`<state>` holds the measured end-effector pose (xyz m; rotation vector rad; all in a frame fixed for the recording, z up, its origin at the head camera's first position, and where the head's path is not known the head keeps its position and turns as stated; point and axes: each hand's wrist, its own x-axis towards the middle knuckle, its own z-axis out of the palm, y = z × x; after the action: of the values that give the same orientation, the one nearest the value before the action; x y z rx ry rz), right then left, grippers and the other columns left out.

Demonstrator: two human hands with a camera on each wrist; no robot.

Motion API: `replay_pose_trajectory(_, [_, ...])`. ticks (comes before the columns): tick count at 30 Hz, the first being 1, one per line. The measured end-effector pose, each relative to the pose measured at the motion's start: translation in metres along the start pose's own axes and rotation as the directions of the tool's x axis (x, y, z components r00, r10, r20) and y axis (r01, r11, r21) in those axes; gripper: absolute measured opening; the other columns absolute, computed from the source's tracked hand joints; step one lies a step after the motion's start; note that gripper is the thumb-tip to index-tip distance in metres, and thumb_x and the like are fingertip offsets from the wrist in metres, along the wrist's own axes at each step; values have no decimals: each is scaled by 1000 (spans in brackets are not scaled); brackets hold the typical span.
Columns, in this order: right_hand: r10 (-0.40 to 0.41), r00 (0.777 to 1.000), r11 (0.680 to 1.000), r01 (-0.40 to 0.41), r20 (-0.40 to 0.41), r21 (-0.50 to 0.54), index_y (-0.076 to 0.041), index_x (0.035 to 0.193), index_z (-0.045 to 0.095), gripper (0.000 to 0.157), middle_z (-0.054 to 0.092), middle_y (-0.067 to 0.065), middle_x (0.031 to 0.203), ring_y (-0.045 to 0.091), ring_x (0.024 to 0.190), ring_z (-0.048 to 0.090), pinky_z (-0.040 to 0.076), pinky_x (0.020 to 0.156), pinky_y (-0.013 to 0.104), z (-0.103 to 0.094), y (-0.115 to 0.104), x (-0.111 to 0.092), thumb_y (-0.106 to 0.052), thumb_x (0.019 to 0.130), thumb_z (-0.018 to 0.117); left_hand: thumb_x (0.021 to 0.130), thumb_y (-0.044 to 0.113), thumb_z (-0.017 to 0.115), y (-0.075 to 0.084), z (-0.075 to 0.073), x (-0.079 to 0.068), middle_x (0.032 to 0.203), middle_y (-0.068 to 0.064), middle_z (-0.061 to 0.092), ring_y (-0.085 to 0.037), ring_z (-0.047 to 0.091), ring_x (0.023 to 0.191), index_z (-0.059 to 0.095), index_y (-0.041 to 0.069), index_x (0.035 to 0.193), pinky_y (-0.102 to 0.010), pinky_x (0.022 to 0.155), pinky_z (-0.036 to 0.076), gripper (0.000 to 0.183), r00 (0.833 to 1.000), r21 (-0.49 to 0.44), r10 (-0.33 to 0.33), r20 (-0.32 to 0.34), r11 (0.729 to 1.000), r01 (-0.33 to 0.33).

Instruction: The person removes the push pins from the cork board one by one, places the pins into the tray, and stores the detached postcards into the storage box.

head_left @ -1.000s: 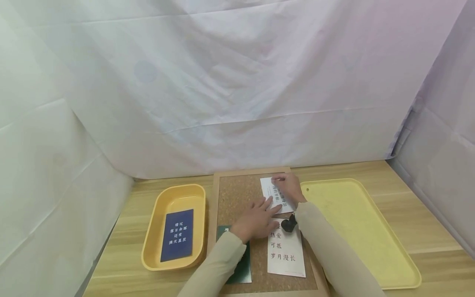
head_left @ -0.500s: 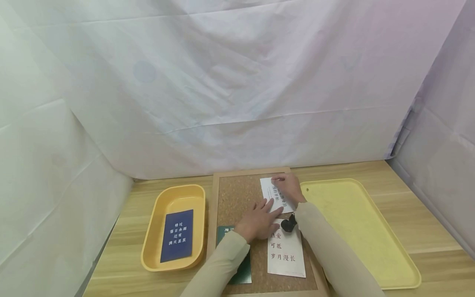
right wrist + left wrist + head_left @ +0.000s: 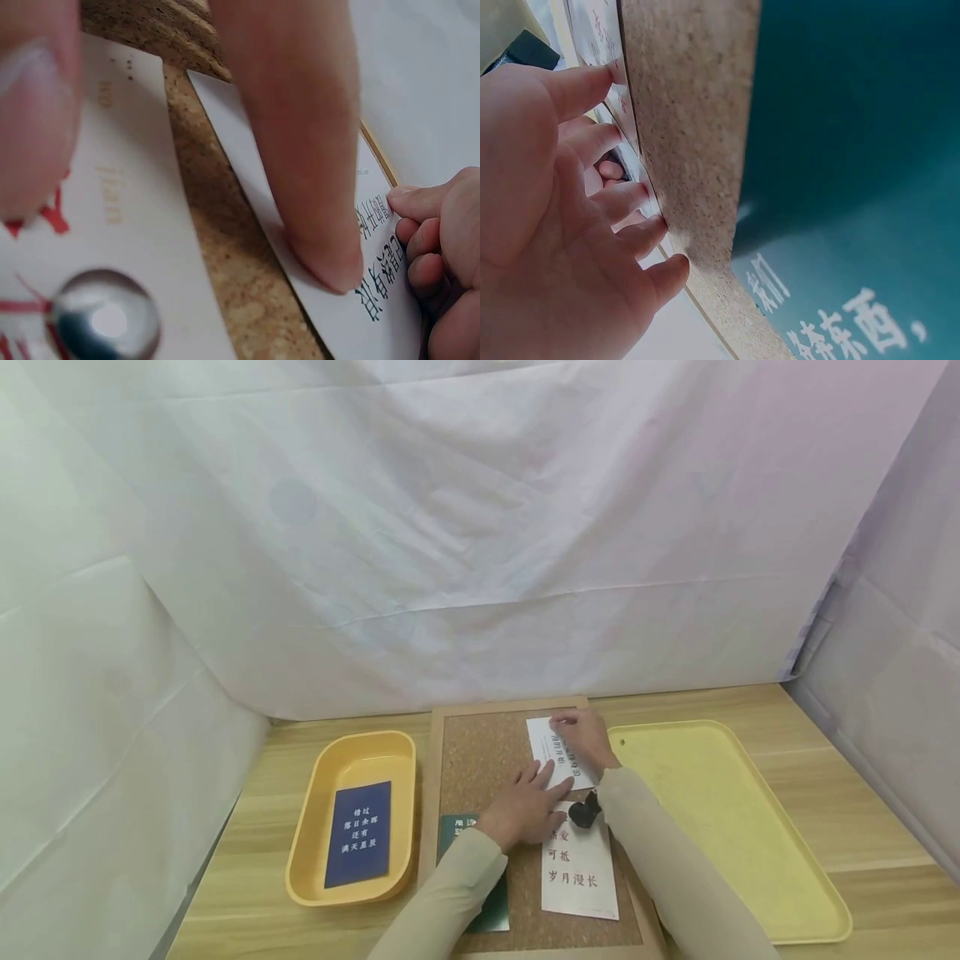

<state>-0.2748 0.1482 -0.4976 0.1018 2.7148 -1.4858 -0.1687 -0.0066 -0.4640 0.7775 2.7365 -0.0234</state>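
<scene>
White on cork [image 3: 480,743]: touching the card [image 3: 545,747] with left hand [image 3: 523,803] spread, right hand [image 3: 587,737] curled; cannot tell the right's hold.

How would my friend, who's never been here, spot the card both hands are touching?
Find the cork board between the yellow tub and the pale yellow tray. The white card lies near its far right corner. Only this one has black writing; the nearer white card has red.
</scene>
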Motion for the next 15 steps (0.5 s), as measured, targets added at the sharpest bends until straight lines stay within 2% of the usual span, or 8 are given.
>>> replay_pose_trajectory(9, [18, 1000, 1000, -18, 6, 4, -8, 116, 72, 24, 69, 15, 115, 19, 82, 64, 51, 64, 25, -1, -2, -3, -19, 98, 60, 102, 48, 43, 2, -1, -2, 165, 3, 22, -20, 18, 152, 32, 41, 154, -40, 123, 20, 53, 1000, -23, -6, 0, 1000, 6])
replay_pose_trajectory(15, [31, 1000, 1000, -31, 6, 5, -11, 116, 73, 24, 69, 13, 116, 19, 84, 64, 51, 68, 26, -3, -1, -4, -21, 98, 60, 103, 48, 43, 3, -2, -1, 165, 3, 21, -20, 17, 153, 31, 41, 154, -40, 123, 19, 53, 1000, -28, -5, 7, 1000, 5])
